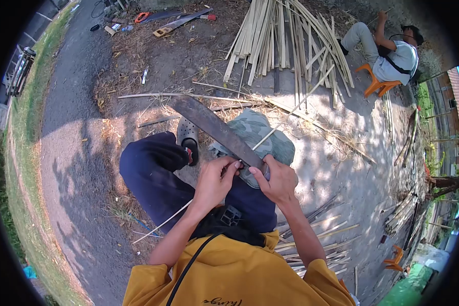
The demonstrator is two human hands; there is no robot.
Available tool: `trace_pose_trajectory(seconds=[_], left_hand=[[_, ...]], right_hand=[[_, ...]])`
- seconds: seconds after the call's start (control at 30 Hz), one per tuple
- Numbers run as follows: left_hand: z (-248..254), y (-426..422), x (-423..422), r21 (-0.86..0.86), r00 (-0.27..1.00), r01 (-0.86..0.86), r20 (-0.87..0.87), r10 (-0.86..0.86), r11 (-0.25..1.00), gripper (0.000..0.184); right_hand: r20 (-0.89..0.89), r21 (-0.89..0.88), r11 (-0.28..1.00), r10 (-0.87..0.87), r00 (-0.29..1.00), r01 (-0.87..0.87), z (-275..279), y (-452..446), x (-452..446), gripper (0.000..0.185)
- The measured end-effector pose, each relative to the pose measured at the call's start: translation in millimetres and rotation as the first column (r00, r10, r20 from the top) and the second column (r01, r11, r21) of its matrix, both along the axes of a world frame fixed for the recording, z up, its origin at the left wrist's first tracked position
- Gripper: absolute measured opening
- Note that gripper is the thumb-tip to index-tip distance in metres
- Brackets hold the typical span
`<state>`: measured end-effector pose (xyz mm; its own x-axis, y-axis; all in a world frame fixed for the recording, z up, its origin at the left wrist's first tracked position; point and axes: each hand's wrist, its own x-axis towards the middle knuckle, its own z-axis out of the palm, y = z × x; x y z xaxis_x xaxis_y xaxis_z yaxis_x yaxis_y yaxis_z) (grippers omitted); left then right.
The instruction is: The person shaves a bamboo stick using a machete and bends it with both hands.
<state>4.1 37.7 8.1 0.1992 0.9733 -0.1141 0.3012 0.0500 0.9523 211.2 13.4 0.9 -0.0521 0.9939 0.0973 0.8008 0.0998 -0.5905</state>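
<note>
A machete [214, 126] with a broad, dark blade slants across the middle of the view, its tip up and to the left. My right hand [279, 179] is closed round its lower end, thumb on the near side. A long, thin bamboo strip [296, 108] passes behind the blade and comes out below my left hand [214, 182]. The thumb and fingers of that hand pinch the strip close to the blade's edge. Under the blade, a camouflage-patterned cloth [280, 145] lies over my leg. The machete's grip is hidden by my right hand.
A big pile of split bamboo strips [270, 38] lies ahead. Handsaws [181, 24] rest on the ground at the upper left. Another person [392, 56] sits on an orange stool [375, 84] at the upper right. More strips [324, 242] lie by my right side.
</note>
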Motion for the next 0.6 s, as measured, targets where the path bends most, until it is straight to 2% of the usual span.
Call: trace_pose_trajectory(seconds=[0.07,0.23,0.47,0.53,0.6], left_hand=[[1,-2,1,0.039,1.000,-0.025,-0.012,0.026,0.999,0.016],[-3,-2,5,-0.064,0.997,-0.049,0.058,0.052,0.997,0.016],[-14,-5,11,-0.036,0.994,-0.087,0.068,0.089,0.996,0.015],[-6,-7,10,-0.147,0.993,-0.080,0.072,0.092,0.986,0.017],[-15,-11,9,-0.133,0.989,-0.094,0.102,0.108,0.987,0.016]], right_hand=[[0.015,-0.008,1.000,0.009,1.000,-0.009,-1,1,-1,0.047],[0.050,0.003,1.000,0.021,0.999,-0.021,0,2,-3,0.048],[0.104,0.005,0.999,0.047,0.993,-0.048,1,6,-5,0.052],[0.123,-0.012,0.999,0.039,0.992,-0.038,1,8,-3,0.053],[0.123,0.011,0.999,0.030,0.992,-0.031,-2,10,-1,0.054]])
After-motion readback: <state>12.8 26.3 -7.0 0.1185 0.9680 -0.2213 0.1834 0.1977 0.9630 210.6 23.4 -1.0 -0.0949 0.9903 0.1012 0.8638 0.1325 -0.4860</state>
